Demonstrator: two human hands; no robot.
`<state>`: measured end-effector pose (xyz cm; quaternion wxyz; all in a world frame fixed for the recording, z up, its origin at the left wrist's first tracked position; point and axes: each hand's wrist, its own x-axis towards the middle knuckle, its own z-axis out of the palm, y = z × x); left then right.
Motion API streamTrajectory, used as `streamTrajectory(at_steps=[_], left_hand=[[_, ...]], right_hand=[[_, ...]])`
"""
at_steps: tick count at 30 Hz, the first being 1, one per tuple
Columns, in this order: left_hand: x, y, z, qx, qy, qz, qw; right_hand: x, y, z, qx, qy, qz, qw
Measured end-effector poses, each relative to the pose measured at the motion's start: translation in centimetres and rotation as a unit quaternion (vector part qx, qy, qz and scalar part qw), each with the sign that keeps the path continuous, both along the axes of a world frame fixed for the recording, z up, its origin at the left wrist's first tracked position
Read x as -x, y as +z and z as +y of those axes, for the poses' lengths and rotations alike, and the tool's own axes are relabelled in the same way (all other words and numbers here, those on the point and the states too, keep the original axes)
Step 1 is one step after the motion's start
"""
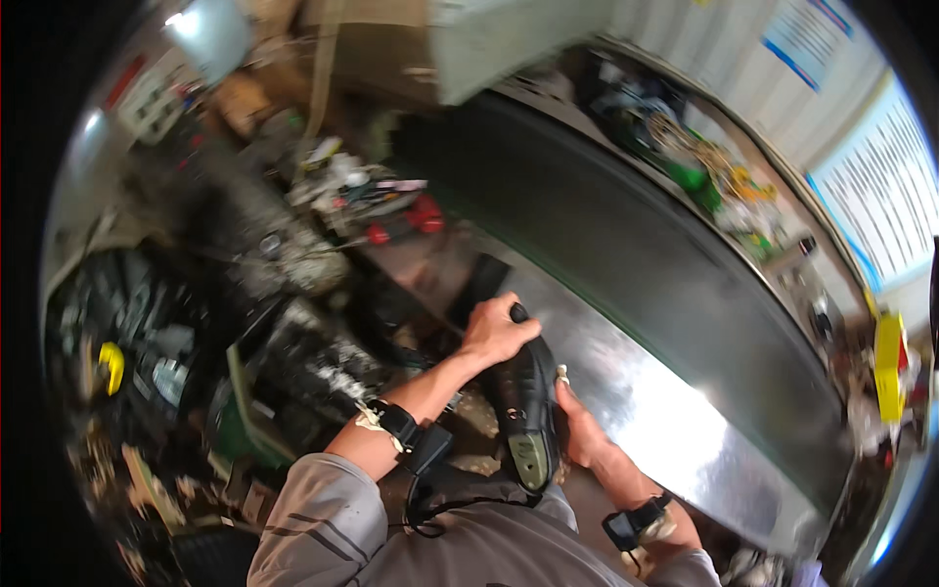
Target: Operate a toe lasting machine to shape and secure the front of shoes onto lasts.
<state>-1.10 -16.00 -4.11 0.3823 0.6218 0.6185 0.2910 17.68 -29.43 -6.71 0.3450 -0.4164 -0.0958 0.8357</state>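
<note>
A black shoe (531,391) points away from me above my lap. An olive-green plate with holes (529,460) fills its near end, like the top of a last. My left hand (494,331) is closed around the far, rounded part of the shoe. Along the shoe's right side is my right hand (579,419), its fingers pressed together and partly hidden. A small pale piece (561,375) shows at its tip; whether it is held or wrapped on a finger I cannot tell. A dark flat strip (481,284) lies beyond my left hand.
A shiny metal-edged bench (626,362) with a dark belt-like surface (626,245) runs diagonally on my right. Cluttered odds and ends (709,161) line its far side. Red-handled items (411,217) sit ahead. A black bag (127,313) lies left; a yellow box (890,367) stands right.
</note>
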Motion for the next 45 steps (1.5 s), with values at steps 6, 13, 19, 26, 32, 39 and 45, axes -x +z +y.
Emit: streamTrajectory(at_steps=[6,13,19,26,32,39,45], left_hand=[[16.2,6.7,-7.0,-0.069,0.191,-0.034,0.979],[36.1,11.9,-19.9,-0.208,0.433,0.024,0.877],[49.3,14.4,-31.1,-0.191,0.54,-0.165,0.803],[49.2,10.9,-37.7,-0.092,0.567,-0.483,0.661],[52.0,9.2,-36.5,-0.119,0.517,-0.563,0.634],[54.6,7.7,-35.6,-0.084,0.531,-0.559,0.632],[54.4,7.1,-34.7,-0.092,0.535,-0.568,0.618]], right_hand=[[14.2,5.6,-0.4,-0.246,0.003,-0.161,0.956],[34.5,9.0,-5.3,-0.349,0.13,-0.118,0.921],[48.2,11.5,-10.1,-0.264,0.193,0.045,0.944],[57.6,12.8,-10.5,-0.217,0.166,0.071,0.959],[61.7,11.9,-9.1,-0.202,0.181,0.044,0.962],[63.8,11.6,-8.1,-0.21,0.172,0.017,0.962],[64.0,10.2,-7.2,-0.202,0.146,-0.012,0.968]])
